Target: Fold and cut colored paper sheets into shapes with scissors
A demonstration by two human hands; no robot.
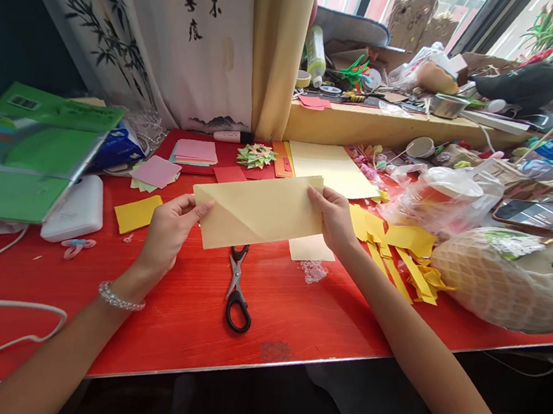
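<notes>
A pale yellow sheet of paper (260, 210), long and rectangular with a diagonal crease, is stretched between my two hands above the red table. My left hand (173, 228) pinches its left edge between thumb and fingers. At the other end, my right hand (333, 217) grips the upper right edge. Below the sheet lie scissors (236, 279) with black handles, partly hidden by the paper. A smaller cream piece of paper (312, 248) rests on the table under the right end, with a bit of clear crumpled plastic (313, 272) beside it.
Yellow paper strips (402, 249) and a net-wrapped bundle (514, 280) lie right. Behind are a large cream sheet (329, 170), a folded paper flower (257, 156) and pink paper squares (195, 152). A green packet (30, 157), white power bank (76, 209) and cable (2, 304) occupy the left.
</notes>
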